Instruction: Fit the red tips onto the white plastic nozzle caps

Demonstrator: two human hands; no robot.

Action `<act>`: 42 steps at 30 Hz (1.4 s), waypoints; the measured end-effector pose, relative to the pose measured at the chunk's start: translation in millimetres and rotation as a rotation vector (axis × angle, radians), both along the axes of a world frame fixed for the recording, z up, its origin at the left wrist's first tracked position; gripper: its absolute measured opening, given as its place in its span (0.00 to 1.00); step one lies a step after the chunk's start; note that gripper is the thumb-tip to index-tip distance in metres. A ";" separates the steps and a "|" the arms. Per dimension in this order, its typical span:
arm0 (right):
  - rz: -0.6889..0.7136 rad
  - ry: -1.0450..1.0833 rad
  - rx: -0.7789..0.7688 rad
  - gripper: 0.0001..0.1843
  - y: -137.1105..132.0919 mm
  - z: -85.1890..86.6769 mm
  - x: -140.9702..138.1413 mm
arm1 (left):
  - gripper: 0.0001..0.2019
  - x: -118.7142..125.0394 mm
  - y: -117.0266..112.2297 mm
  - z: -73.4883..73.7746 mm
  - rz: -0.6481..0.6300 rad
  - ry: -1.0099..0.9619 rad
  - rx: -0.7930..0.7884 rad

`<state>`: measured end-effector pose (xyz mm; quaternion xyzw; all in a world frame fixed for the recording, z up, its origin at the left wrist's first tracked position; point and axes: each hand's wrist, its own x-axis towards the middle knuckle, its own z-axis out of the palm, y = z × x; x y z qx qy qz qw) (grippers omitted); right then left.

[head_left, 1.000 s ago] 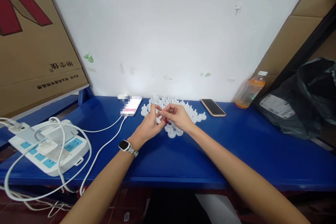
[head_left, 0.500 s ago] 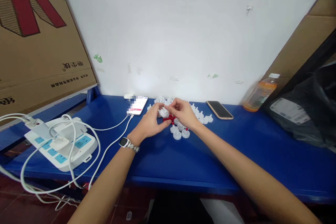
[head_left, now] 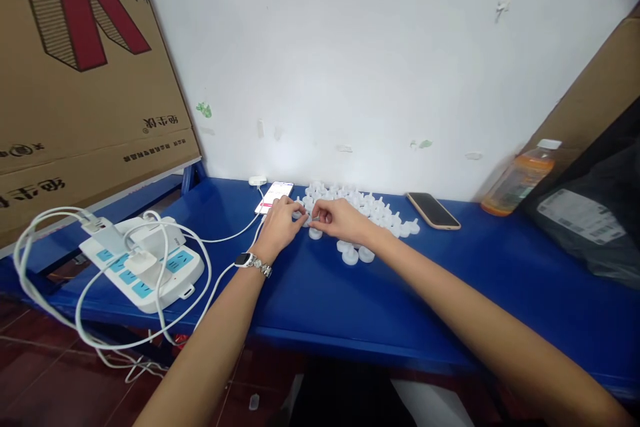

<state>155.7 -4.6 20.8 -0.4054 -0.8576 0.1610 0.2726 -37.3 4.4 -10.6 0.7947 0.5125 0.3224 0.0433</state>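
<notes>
Blue table [head_left: 350, 307] with a white power strip [head_left: 150, 267] well off past the left hand [head_left: 280, 223]. It meets the right hand [head_left: 345, 221] in the middle, both sets of fingertips pinched shut on one small white piece [head_left: 306, 215]. The pile of white pieces [head_left: 373, 208] sits just behind the knuckles. Only three loose pieces [head_left: 355, 253] lie by the right wrist, so it looks like most of them aren't handled yet.

Between the fingertips [head_left: 294, 208] and heaped just behind them, the small white pieces [head_left: 361, 203] look like smooth matt plastic, the blue tabletop [head_left: 325, 293] under the grip is glossy (sheen along its front edge), and the watch band [head_left: 262, 269] just below the left hand [head_left: 279, 225] glints like metal.
</notes>
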 end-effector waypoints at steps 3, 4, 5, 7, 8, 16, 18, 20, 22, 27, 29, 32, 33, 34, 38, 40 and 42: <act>-0.102 -0.040 0.064 0.08 2.2 2.9 13.9 | 0.08 3.1 -1.1 2.9 -0.012 -0.040 0.072; -0.127 -0.090 0.088 0.09 2.1 4.0 18.2 | 0.08 4.9 -1.7 4.0 -0.030 -0.069 0.091; -0.142 -0.153 0.108 0.09 1.4 5.1 21.7 | 0.08 7.1 -2.7 5.2 -0.061 -0.106 0.098; -0.156 -0.271 0.129 0.08 -0.5 7.4 25.3 | 0.08 12.6 -6.0 7.5 -0.140 -0.197 0.071; -0.165 -0.315 0.133 0.08 -1.4 8.8 25.2 | 0.08 15.5 -8.1 8.6 -0.179 -0.244 0.043; -0.196 -0.635 0.057 0.06 0.0 22.5 5.2 | 0.11 29.4 -22.0 12.2 -0.265 -0.390 -0.033; -0.192 -0.662 0.050 0.06 1.3 22.2 2.9 | 0.12 30.5 -23.1 12.6 -0.291 -0.377 -0.030; -0.184 -0.633 0.046 0.06 1.7 20.9 4.8 | 0.14 31.3 -24.4 13.7 -0.317 -0.367 -0.027; -0.185 -0.509 0.034 0.04 0.6 19.8 11.1 | 0.17 32.0 -26.1 15.4 -0.318 -0.357 -0.033; -0.231 0.199 -0.068 0.03 -8.4 15.0 34.2 | 0.17 36.1 -32.4 19.6 -0.293 -0.286 -0.070; -0.217 0.460 -0.126 0.06 -13.1 10.1 38.5 | 0.15 39.5 -34.5 19.9 -0.293 -0.232 -0.104; -0.192 0.700 -0.205 0.14 -19.4 1.4 35.4 | 0.13 44.9 -35.9 18.3 -0.312 -0.159 -0.129; -0.186 0.744 -0.219 0.16 -21.1 -1.0 32.5 | 0.12 46.3 -35.9 17.3 -0.319 -0.137 -0.120; -0.178 0.776 -0.228 0.17 -22.5 -3.1 29.3 | 0.12 47.5 -35.8 16.1 -0.326 -0.116 -0.108; -0.123 0.822 -0.247 0.17 -27.1 -7.1 18.7 | 0.10 48.8 -35.9 13.0 -0.346 -0.082 -0.127; -0.112 0.804 -0.231 0.17 -29.1 -7.1 17.1 | 0.09 48.6 -36.6 13.1 -0.349 -0.089 -0.159; -0.130 0.779 -0.203 0.16 -30.8 -6.6 17.4 | 0.08 48.8 -37.5 14.0 -0.342 -0.101 -0.181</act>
